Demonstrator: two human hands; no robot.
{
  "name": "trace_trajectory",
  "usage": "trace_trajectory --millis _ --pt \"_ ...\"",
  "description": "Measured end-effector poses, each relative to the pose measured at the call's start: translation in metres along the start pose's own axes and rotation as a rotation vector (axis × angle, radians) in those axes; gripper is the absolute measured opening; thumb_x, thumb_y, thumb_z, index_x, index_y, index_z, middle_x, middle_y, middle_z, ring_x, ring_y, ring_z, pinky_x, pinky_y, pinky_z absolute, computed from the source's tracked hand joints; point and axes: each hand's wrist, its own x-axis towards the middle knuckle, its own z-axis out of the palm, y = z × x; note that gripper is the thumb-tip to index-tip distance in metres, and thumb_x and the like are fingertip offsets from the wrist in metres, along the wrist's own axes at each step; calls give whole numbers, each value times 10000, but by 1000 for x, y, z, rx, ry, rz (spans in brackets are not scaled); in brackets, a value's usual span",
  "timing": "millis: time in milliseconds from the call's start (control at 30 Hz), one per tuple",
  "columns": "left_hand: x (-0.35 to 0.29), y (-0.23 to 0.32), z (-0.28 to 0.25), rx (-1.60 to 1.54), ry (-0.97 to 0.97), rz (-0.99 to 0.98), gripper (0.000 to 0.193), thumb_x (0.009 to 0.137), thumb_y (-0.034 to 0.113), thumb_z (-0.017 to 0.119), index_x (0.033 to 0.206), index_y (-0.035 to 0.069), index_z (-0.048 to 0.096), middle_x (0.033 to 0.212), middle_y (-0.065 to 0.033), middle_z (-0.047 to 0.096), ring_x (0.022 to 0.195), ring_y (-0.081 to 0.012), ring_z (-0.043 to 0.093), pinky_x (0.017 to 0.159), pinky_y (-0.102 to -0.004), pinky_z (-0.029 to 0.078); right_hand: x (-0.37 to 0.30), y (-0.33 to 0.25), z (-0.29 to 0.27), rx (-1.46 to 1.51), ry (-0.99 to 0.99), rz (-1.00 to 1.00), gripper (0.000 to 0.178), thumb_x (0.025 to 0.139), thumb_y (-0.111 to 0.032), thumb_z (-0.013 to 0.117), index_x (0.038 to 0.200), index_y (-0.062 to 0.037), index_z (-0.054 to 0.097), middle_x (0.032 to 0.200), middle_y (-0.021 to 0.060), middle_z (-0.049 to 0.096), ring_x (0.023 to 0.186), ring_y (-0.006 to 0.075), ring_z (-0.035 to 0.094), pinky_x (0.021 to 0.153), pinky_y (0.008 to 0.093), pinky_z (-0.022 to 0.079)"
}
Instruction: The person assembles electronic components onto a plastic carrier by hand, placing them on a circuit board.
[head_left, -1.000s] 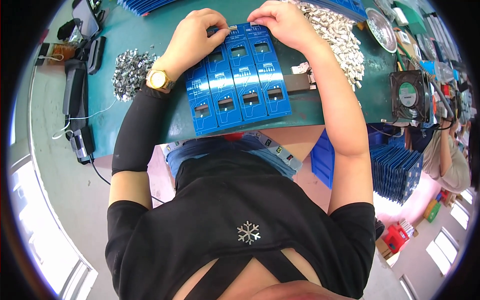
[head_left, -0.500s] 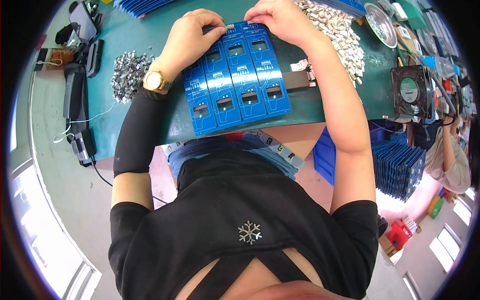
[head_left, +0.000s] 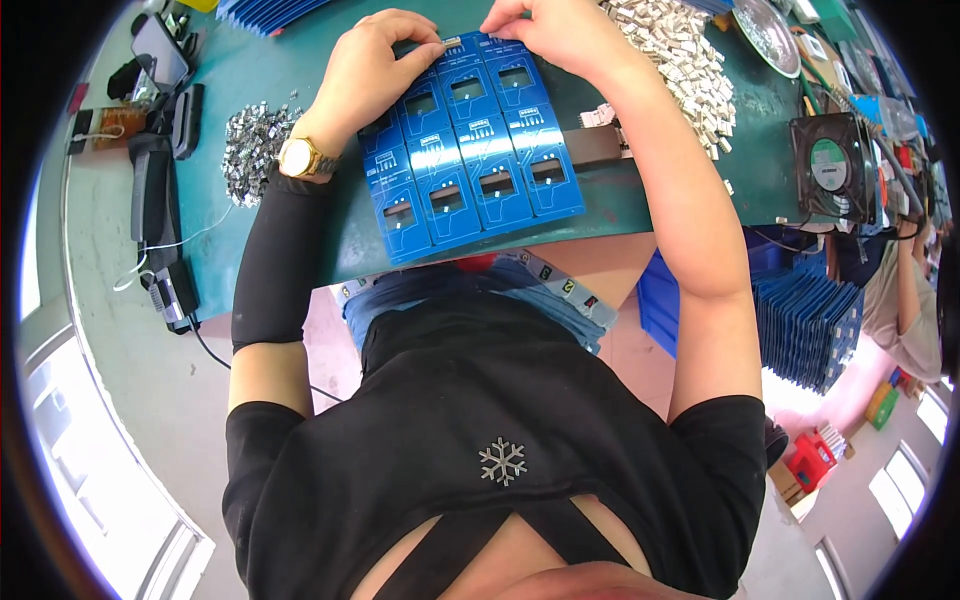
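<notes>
A blue circuit board panel (head_left: 470,150) with several rectangular cutouts lies near the table's front edge, tilted slightly. At its far edge my left hand (head_left: 385,65) is closed, thumb and forefinger tips together at the end of a small white connector (head_left: 452,42). My right hand (head_left: 560,35) reaches the panel's far right corner with thumb and fingers pinched; anything between them is hidden. Small white parts sit beside several of the cutouts. Right of the panel spreads a large pile of white connectors (head_left: 685,75), and to the left a pile of small dark, silvery components (head_left: 255,150).
A dark flat bar (head_left: 595,146) sticks out from beside the panel, white connectors at its end. At right stand a black fan (head_left: 832,168) and a metal bowl (head_left: 768,38). Stacked blue boards (head_left: 808,325) are below. A handheld black device (head_left: 188,118) lies left. Another person (head_left: 900,300) is at far right.
The view has shifted slightly. My right fingers have moved a little along the far edge and uncovered part of the corner. My left hand stays by the white connector.
</notes>
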Motion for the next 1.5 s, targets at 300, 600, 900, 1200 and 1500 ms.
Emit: trace_trajectory --millis 300,600,900,1200,1500 --pt "0 -3 0 31 7 34 155 855 185 668 909 44 706 1099 -57 672 993 -214 636 836 -308 495 -10 -17 -45 -206 72 175 157 767 -136 689 843 0 710 794 198 677 757 315 671 698 374 515" --pt "-3 9 -3 104 13 85 110 836 147 666 875 48 692 1092 -65 671 979 -238 634 812 -345 507 -17 -5 -59 -285 -21 287 103 694 -113 717 745 -23 719 692 175 668 668 292 671 648 368 519" --pt "-7 20 1 120 51 84 78 840 90 629 870 22 653 1012 -83 671 930 -271 624 798 -351 512 -10 11 -40 -426 39 307 127 742 -167 726 803 -57 711 714 128 677 695 258 670 678 370 506" --pt "-12 23 2 151 111 87 114 822 107 636 867 24 700 923 -108 679 878 -293 635 785 -373 516 -5 25 -36 -419 68 245 168 734 -216 737 876 -126 749 796 106 705 789 278 681 740 391 519" --pt "-27 35 -5 234 75 145 179 830 137 631 957 20 678 932 -128 674 902 -312 633 822 -400 505 -5 26 -33 -419 -5 195 100 737 -102 691 829 -82 725 777 154 688 775 305 679 727 392 512"
